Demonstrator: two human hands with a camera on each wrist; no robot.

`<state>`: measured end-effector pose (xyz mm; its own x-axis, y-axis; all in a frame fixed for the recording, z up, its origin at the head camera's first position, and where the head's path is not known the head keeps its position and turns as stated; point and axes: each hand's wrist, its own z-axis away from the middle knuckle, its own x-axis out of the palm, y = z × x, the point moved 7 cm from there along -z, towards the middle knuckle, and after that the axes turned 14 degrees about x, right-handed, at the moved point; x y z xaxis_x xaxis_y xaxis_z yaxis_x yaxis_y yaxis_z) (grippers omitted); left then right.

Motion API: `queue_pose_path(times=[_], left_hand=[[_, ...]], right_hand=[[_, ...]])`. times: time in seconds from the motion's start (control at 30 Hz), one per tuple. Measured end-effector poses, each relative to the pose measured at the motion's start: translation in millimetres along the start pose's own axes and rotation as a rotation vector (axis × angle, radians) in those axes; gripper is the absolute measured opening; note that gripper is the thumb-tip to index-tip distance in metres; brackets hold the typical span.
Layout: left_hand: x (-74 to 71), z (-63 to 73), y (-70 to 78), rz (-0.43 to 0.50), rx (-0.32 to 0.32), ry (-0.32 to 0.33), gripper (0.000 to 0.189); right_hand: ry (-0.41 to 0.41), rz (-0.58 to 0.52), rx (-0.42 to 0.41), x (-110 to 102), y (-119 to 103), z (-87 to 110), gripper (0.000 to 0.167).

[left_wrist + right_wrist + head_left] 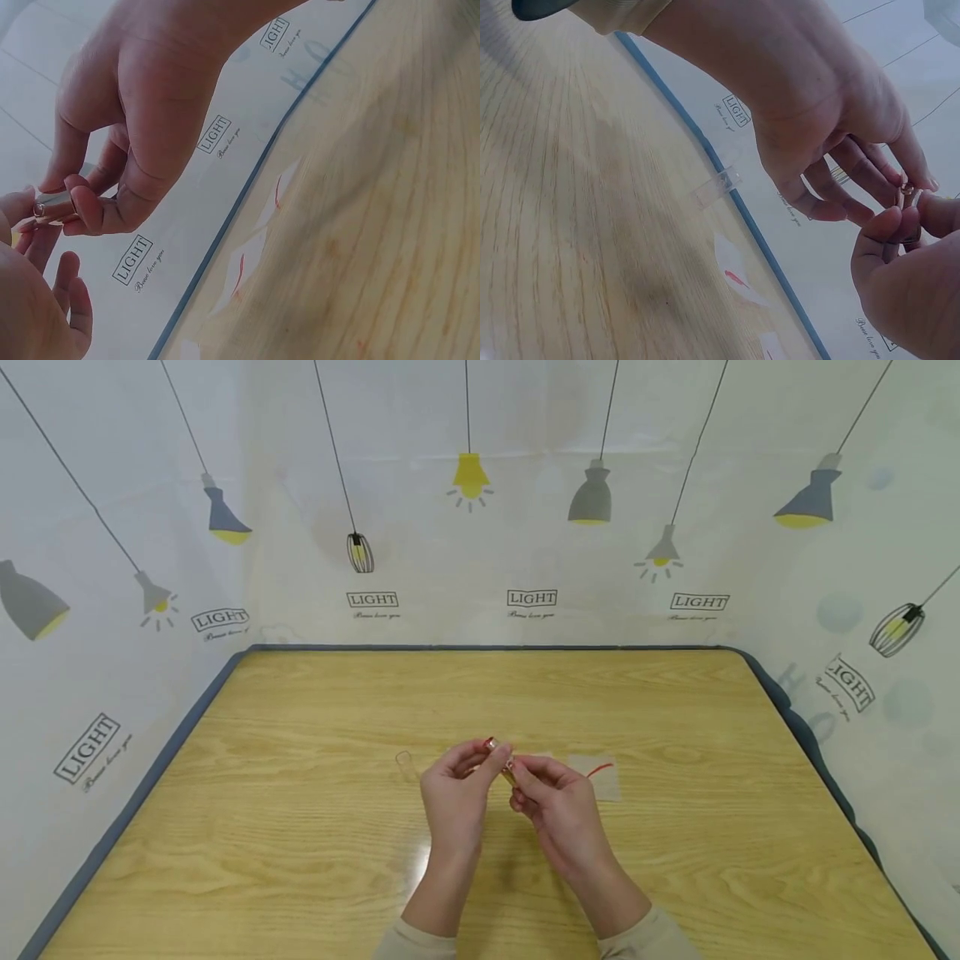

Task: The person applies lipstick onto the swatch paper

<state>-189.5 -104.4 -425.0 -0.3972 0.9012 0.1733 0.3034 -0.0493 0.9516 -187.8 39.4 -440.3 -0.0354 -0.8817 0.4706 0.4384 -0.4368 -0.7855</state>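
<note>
In the head view, both hands meet above the middle of the table around a small shiny metallic lipstick tube point(492, 744) with a touch of red at its upper end. My left hand point(459, 789) pinches the upper part between thumb and fingers. The right hand point(564, 806) grips the lower, golden part. Fingers cover much of the tube, so I cannot tell whether it is one piece or two. The left wrist view shows the rose-gold tube point(58, 208) between the fingertips of both hands. A metallic ring end of the tube point(907, 190) shows in the right wrist view.
A clear plastic cap point(406, 766) lies on the wooden table point(300, 852) left of the hands. White paper pieces lie to the right; one point(607, 783) bears a red streak, and another point(238, 274) also does. A printed backdrop point(420, 527) surrounds the table.
</note>
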Motion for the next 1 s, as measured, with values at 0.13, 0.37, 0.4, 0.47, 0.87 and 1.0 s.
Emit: queue_pose_path(times=[0.13, 0.37, 0.4, 0.47, 0.87, 1.0], left_hand=[[0.1, -0.1, 0.0, -0.004, -0.004, -0.002, 0.023], [4.4, -0.2, -2.2, 0.024, -0.036, -0.065, 0.025], [4.7, -0.4, -2.7, 0.024, -0.040, -0.079, 0.026], [4.8, -1.4, -3.4, 0.011, -0.046, -0.120, 0.028], [-35.2, -42.1, 5.1, -0.452, 0.133, -0.352, 0.027], [-57.3, -55.2, 6.4, -0.716, 0.202, -0.327, 0.031]], right_hand=[[0.016, 0.003, 0.001, -1, 0, -0.8, 0.017], [0.032, 0.018, -0.001, -2, -4, -0.8, 0.012], [0.032, 0.018, 0.000, -2, -4, -0.8, 0.012], [0.032, 0.020, -0.001, -3, -5, -0.7, 0.013], [0.055, -0.033, -0.007, -16, -10, -7.1, 0.013], [0.048, -0.039, -0.004, -19, -11, -8.9, 0.013]])
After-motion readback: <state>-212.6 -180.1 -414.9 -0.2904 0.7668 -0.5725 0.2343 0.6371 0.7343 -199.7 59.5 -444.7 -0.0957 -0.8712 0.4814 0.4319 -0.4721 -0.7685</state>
